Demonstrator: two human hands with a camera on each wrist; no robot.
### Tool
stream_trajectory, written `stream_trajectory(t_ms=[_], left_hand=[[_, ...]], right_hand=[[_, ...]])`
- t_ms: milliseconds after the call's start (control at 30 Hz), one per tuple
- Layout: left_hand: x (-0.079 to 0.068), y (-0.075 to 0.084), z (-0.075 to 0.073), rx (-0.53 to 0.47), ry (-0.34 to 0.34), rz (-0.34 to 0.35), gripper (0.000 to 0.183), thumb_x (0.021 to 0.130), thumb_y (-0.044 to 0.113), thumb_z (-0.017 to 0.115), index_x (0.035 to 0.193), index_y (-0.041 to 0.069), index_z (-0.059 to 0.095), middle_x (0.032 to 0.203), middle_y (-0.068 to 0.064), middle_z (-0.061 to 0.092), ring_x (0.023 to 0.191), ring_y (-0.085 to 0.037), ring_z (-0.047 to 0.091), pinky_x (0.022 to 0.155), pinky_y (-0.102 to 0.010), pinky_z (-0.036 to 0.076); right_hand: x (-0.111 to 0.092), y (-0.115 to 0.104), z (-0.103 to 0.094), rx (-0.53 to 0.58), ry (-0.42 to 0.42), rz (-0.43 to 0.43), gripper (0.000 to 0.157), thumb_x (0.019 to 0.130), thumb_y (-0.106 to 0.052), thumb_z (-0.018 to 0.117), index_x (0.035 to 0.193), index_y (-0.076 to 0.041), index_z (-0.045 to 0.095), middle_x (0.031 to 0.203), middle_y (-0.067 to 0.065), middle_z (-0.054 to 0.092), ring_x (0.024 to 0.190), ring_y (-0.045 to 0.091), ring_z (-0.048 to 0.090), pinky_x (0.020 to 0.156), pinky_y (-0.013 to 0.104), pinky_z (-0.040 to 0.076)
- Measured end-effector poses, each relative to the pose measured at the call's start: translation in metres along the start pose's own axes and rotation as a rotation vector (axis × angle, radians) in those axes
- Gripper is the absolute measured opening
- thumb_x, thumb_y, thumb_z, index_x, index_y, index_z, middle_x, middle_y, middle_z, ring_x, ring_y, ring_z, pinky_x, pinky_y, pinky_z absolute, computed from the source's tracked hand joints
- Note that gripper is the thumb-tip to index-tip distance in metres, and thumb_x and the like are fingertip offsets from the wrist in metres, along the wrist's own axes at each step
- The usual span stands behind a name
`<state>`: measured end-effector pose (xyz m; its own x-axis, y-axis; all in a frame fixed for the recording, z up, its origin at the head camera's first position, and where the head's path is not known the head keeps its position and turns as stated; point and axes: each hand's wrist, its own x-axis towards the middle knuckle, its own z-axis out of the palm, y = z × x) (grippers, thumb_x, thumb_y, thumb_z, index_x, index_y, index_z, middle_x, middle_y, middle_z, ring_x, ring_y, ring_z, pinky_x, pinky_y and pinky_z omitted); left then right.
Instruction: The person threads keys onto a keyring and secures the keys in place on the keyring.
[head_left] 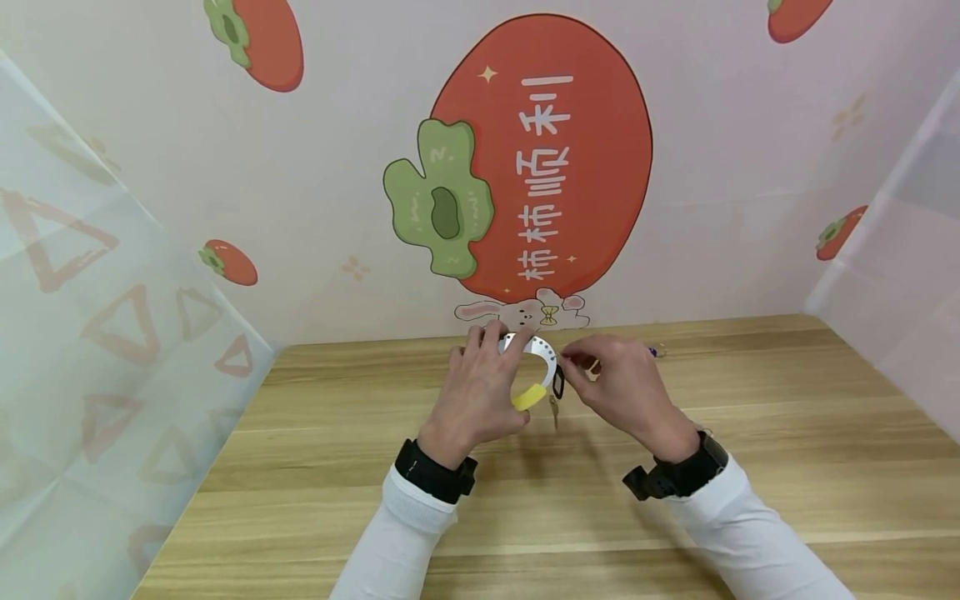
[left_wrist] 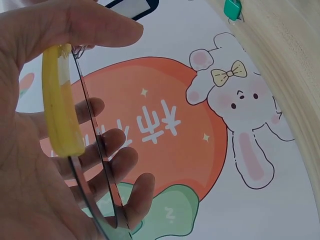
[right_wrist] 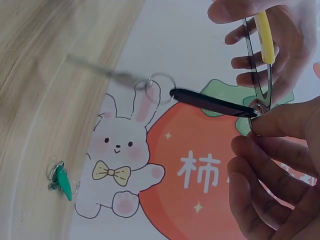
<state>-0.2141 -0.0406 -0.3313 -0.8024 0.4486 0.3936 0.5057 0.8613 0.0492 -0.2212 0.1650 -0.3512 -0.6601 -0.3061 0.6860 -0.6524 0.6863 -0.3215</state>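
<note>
Yellow-sleeved metal hoop | left hand: grips it, fingers spread | right hand: pinches small ring

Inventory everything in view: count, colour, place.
Table: one, brown, foreground
Hoop with yellow grip: one, silver, in left hand
Tag: one, black, beside right hand
Key: one, brass, hanging below tag
Small rings: at least two, silver, at tag's ends
Green item: one, green, table's back edge
Blue item: one, blue, right of right hand; indistinct
Backdrop: one, pale with red-fruit print, behind table
Side sheets: two, pale, either side
Sleeves: two, white, forearms
Wrist straps: two, black, wrists
Hands: two; left grips hoop, right pinches small ring
</note>
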Motion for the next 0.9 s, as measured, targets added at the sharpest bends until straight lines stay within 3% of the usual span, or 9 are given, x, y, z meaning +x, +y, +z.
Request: stream_trajectory(t_ms=[300, 667, 900], left_hand=[[-0.0003, -0.0003, -0.0003, -0.002, 0.012, 0.003, 0.094, 0.059, 0.029, 0.090, 0.144, 0.020, 0.050, 0.128, -0.015, 0.053, 0.115, -0.034, 0.051, 0.080, -0.054, 0.053], [-0.0007, 0.0006, -0.0006, 0.003, 0.003, 0.003, 0.095, 0.060, 0.030, 0.090, 0.144, 0.020, 0.048, 0.128, -0.015, 0.054, 0.115, -0.034, 0.051, 0.081, -0.053, 0.052], [-0.0003, 0.0010, -0.0006, 0.000, -0.006, -0.003, 0.096, 0.060, 0.030, 0.091, 0.145, 0.021, 0.047, 0.128, -0.015, 0.053, 0.115, -0.034, 0.051, 0.082, -0.053, 0.053]], right_hand=[[0.0001, 0.0002, -0.0004, -0.017, 0.005, -0.023, 0.005, 0.085, -0.005, 0.079, 0.090, -0.004, 0.078, 0.082, 0.004, 0.074, 0.071, 0.015, 0.070, 0.060, 0.032, 0.057], [-0.0015, -0.0015, 0.0008, -0.126, 0.075, -0.116, 0.009, 0.080, -0.005, 0.083, 0.088, -0.005, 0.080, 0.078, 0.004, 0.071, 0.070, 0.022, 0.066, 0.055, 0.036, 0.052], [-0.0011, -0.0029, -0.0005, -0.169, 0.051, -0.147, 0.010, 0.080, -0.006, 0.083, 0.089, -0.005, 0.079, 0.080, 0.005, 0.071, 0.072, 0.022, 0.067, 0.057, 0.036, 0.054]])
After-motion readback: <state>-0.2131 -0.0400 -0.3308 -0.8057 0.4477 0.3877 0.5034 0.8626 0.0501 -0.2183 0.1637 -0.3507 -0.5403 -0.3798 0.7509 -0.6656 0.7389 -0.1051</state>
